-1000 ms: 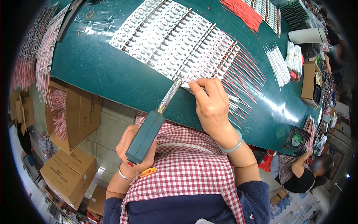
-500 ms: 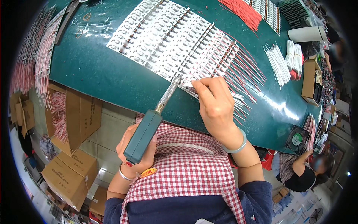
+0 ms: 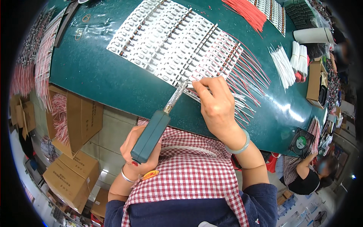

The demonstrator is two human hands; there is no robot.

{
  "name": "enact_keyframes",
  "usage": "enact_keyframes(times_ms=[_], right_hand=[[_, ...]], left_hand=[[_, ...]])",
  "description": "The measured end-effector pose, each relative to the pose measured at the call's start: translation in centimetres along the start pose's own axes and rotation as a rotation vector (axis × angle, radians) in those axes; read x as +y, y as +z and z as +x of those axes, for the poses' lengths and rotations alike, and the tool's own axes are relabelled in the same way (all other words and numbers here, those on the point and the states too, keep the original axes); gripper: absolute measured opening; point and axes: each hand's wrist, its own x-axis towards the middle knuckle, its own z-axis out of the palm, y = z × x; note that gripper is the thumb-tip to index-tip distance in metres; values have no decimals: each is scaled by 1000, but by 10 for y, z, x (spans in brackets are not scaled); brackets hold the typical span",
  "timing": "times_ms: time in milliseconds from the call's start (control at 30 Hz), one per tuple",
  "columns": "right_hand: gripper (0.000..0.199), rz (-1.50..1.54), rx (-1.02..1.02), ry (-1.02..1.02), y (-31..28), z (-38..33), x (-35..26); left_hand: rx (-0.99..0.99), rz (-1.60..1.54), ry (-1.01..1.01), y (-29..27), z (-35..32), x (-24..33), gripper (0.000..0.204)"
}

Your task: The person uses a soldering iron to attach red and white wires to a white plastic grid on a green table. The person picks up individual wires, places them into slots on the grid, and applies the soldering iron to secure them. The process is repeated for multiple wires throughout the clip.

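Observation:
My left hand [image 3: 151, 160] is wrapped round the green handle of a soldering iron [image 3: 152, 135]. Its metal shaft slants up to the near edge of a white circuit board panel [image 3: 159, 47], where the tip meets the lower right part. Beside that tip, my right hand [image 3: 217, 108] pinches the end of a thin wire against the panel; the fingers hide most of it. Red and white wires [image 3: 252, 77] fan out to the right from the panel's right-hand rows, some passing behind my right hand.
On the green table [image 3: 83, 68] lie red wires [image 3: 247, 15], white wire bundles [image 3: 281, 67] and rubber bands [image 3: 78, 35]. A small black fan [image 3: 301, 142] stands at the right edge. Cardboard boxes [image 3: 72, 181] are on the lower left floor. Another person [image 3: 302, 174] sits at lower right.
The soldering iron and my left hand have moved slightly up and to the right, bringing the tip closer to my right fingertips. My right hand has shifted a little left.

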Motion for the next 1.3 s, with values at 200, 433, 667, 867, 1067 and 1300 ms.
enact_keyframes(times_ms=[200, 433, 667, 867, 1067, 1300], right_hand=[[31, 3, 7, -5, 1, 2, 0], [30, 0, 6, -3, 0, 3, -1], [29, 13, 19, 14, 1, 3, 0], [32, 41, 43, 53, -9, 6, -1], [32, 5, 12, 48, -6, 8, 8], [31, -14, 21, -12, -2, 8, 13]], left_hand=[[-35, 9, -37, -3, 3, 4, 21], [8, 65, 20, -3, -3, -1, 20], [-13, 8, -64, -4, -16, -12, 21], [-5, -10, -84, -2, -14, -12, 21], [-22, -4, -53, -1, 0, -2, 21], [-31, 37, -31, 1, 13, 4, 19]])
